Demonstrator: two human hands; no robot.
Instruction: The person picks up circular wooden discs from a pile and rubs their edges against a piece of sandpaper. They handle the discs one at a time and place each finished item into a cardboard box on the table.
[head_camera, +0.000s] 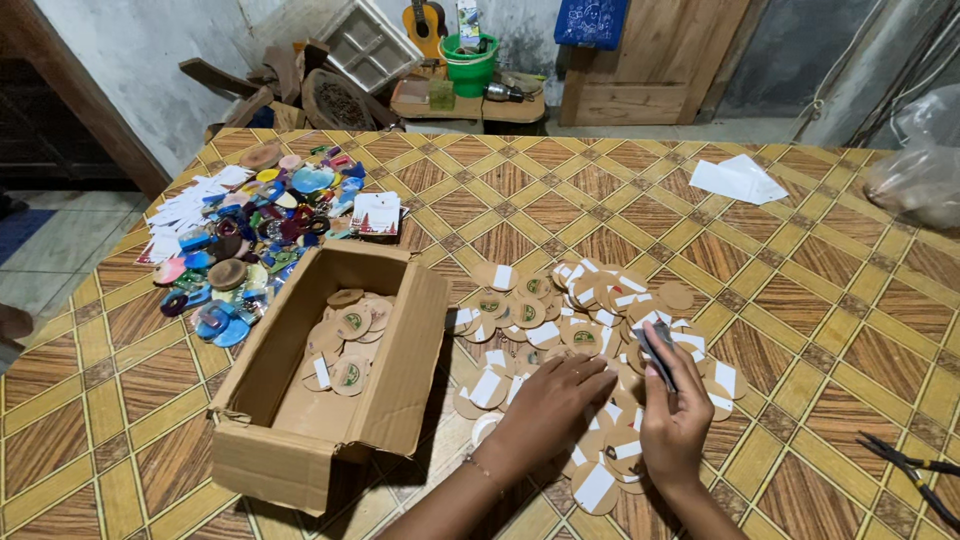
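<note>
Your right hand (676, 410) grip is clamped on a thin dark strip (657, 352). Left hand (553, 403) lies flat, fingers apart, on the round brown tags (560, 320) beside the cardboard box (330, 400).

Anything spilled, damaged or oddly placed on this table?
Nothing looks spilled or broken. The cardboard box has rough, bent flaps but holds round discs neatly. Loose discs lie in a heap by the left hand and right hand; pliers sit near the table's edge.

Pliers (915, 470) (cut off at edge)
</note>
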